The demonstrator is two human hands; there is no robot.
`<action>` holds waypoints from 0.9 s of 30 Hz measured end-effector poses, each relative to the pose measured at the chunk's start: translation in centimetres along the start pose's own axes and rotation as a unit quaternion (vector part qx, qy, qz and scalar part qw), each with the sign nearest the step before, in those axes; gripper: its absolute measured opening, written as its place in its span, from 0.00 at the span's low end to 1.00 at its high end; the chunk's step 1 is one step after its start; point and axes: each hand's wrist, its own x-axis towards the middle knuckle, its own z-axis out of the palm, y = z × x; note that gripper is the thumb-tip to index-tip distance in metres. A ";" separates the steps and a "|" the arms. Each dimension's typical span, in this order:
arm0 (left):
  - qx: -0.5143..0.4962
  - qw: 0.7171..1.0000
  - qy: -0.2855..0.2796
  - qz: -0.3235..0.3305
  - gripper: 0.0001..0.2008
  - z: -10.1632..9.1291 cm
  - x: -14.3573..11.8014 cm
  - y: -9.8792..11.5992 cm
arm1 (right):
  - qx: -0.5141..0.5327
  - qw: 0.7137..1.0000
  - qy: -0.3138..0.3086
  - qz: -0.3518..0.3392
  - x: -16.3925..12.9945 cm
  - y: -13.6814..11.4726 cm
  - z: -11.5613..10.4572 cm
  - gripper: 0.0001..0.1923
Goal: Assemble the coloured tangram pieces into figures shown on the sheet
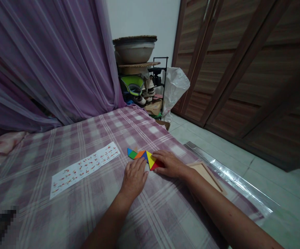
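I could see the pieces in a slanting row on the checked cloth (87, 211), between the sheet (85, 166) on the left and the tray (206, 175) on the right; from the left end ran a light blue piece (129, 151), a green piece (132, 154), an orange piece (140, 154), a dark blue piece (145, 156), a yellow piece (150, 158) and, at the right end, a red piece (154, 166); the left hand (134, 173) came in from the near side, fingers loosely extended and clutching nothing, their tips at the near edge of the dark blue piece; the right hand (169, 163) covered part of the red piece, its fingers reaching to the yellow piece and its thumb on the near side, though I could not tell whether it gripped either; the right forearm partly hid the tray; beyond the cloth, a purple curtain (80, 58) hung on the far left, a crowded rack (164, 74) stood at the far end, and a wardrobe (230, 76) rose on the right.
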 end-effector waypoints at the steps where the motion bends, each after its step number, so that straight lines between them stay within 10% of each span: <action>1: -0.001 1.000 0.002 -0.003 0.19 -0.1 -0.2 -0.1 | 0.011 1.000 0.023 0.006 -0.2 0.1 0.0 0.27; 10: 0.029 0.999 0.028 -0.026 0.16 -2.7 -6.9 -3.9 | 0.161 0.932 0.276 0.172 -3.7 -2.0 1.3 0.18; 19: 0.095 0.991 0.005 -0.098 0.18 -6.8 -15.8 -8.8 | 0.076 0.996 -0.014 0.041 -5.3 -12.1 4.5 0.14; 27: 0.102 0.976 -0.031 -0.190 0.18 -10.0 -21.7 -10.0 | 0.045 0.998 -0.017 0.041 -4.9 -14.7 6.6 0.15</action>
